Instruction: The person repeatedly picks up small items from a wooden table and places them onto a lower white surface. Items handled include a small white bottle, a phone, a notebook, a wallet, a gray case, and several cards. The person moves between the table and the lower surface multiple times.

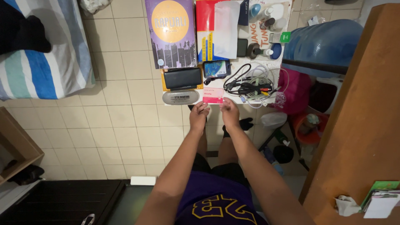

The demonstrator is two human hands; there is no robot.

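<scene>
Holding a small flat pink card (213, 96) at the near edge of a white table (273, 93), both hands pinch it w/ fingertips: left hand (198, 115) on its left corner, right hand (230, 112) on its right. Just beside it lie a grey oval case (181, 97) & a tangle of black cables (249, 85).

Pale cream square tiles (125, 125) cover the floor, evenly lit, with no strong shadows. Far off to the left lies a mattress under a blue, grey and white striped sheet (46, 62). Lower left, an open wooden box shelf (16, 146) sits at the floor's edge, with a dark mat (62, 202) just below it. To the right rises a tall brown wooden cabinet side (366, 104). Beyond that edge stand a large blue water jug (321, 41) and an orange bucket (308, 129).
</scene>
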